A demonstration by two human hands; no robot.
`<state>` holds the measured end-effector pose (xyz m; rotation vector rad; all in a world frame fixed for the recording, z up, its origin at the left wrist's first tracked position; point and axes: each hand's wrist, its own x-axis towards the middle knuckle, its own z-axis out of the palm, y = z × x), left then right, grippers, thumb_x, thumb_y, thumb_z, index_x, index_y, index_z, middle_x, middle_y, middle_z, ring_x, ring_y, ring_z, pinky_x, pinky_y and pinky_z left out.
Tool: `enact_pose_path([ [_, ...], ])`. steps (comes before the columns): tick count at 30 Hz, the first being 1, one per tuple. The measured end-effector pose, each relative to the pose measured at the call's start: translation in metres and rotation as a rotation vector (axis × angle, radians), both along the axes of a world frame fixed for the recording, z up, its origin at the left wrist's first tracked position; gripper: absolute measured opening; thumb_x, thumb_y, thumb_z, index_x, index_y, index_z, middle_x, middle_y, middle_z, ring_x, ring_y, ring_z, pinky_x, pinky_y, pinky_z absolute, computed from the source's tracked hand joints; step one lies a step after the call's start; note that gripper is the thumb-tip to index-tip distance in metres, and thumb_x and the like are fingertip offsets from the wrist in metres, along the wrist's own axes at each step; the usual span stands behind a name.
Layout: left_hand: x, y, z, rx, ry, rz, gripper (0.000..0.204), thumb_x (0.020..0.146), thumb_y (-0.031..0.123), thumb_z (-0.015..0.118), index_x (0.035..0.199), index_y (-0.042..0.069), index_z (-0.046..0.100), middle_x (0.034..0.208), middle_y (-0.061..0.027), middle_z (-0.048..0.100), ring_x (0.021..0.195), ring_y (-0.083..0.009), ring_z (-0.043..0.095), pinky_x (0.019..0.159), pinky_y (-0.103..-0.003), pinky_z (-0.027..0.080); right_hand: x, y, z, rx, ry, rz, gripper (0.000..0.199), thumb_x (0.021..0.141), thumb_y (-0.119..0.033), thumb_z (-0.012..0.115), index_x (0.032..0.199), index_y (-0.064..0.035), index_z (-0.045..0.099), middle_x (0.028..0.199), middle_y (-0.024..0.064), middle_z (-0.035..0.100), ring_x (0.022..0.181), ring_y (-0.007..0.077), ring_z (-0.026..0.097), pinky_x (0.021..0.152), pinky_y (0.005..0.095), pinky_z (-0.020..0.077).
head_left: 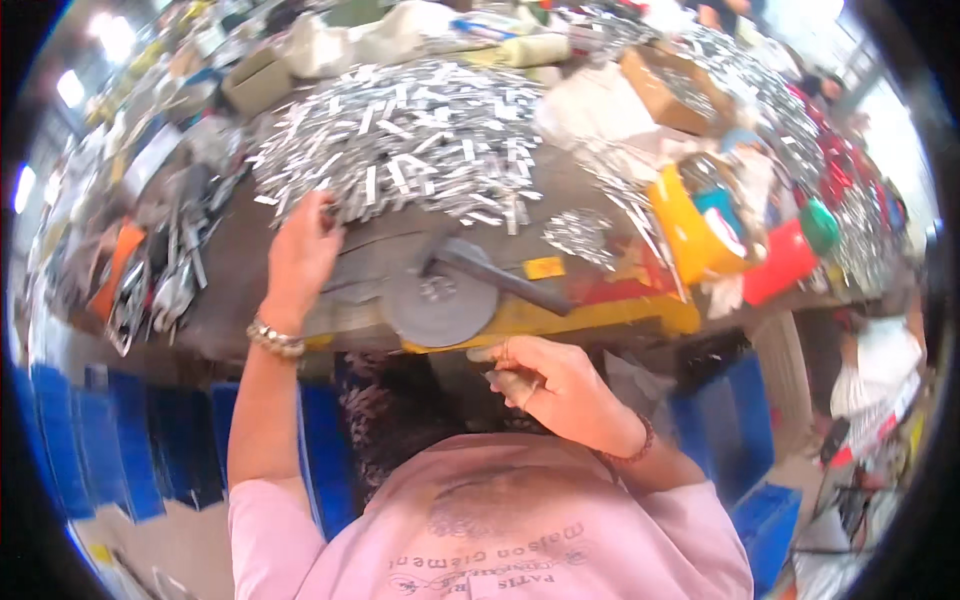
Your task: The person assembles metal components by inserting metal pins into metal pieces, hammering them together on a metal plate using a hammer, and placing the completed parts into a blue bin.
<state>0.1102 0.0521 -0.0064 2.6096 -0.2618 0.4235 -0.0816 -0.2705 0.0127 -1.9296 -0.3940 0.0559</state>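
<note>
My left hand (298, 250) reaches up to the near edge of a big heap of small silvery metal strips (410, 150) on a grey worktable (250, 290); its fingers are curled into the strips. My right hand (545, 385) hangs below the table's front edge, fingers loosely bent, and I cannot tell if it holds a small piece. Between the hands sits a round grey metal disc with a dark lever handle (450, 290), with a few strips lying on it. A smaller cluster of strips (580, 235) lies to the right.
A yellow plastic bin (690, 235), a red container (785, 260) and a cardboard box (665, 90) stand at the right. Tools and metal parts (160, 290) clutter the left. Blue crates (120, 440) sit on the floor. Another person (880, 370) is at far right.
</note>
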Motion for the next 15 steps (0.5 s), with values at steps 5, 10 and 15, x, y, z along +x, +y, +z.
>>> enact_pose_path([
  [5, 0.014, 0.010, -0.018, -0.311, 0.086, -0.021, 0.043, 0.097, 0.008, 0.072, 0.139, 0.009, 0.063, 0.100, -0.0092, 0.071, 0.091, -0.0204, 0.072, 0.078, -0.037, 0.060, 0.016, -0.059, 0.017, -0.392, -0.380, -0.425, 0.022, 0.092, -0.004, 0.077, 0.113, -0.0057, 0.076, 0.100, 0.0148, 0.074, 0.089, 0.0361, 0.074, 0.077, 0.0426, 0.0614],
  [10, -0.037, -0.001, 0.016, -0.891, 0.249, -0.055, 0.049, 0.100, 0.008, 0.072, 0.147, 0.005, 0.059, 0.114, -0.0067, 0.069, 0.092, -0.0142, 0.071, 0.078, -0.027, 0.062, 0.045, -0.135, 0.021, -0.925, -0.377, -0.683, 0.021, 0.089, -0.005, 0.073, 0.108, -0.0105, 0.076, 0.103, 0.0136, 0.075, 0.096, 0.0366, 0.076, 0.081, 0.0485, 0.0610],
  [15, -0.074, -0.028, 0.022, -0.931, 0.406, -0.172, 0.029, 0.101, 0.007, 0.074, 0.130, 0.006, 0.070, 0.109, -0.0033, 0.073, 0.087, -0.0116, 0.072, 0.074, -0.027, 0.059, 0.073, -0.153, 0.008, -0.978, -0.282, -0.668, 0.026, 0.089, -0.001, 0.068, 0.115, -0.0070, 0.070, 0.101, 0.0191, 0.073, 0.097, 0.0438, 0.075, 0.085, 0.0540, 0.0594],
])
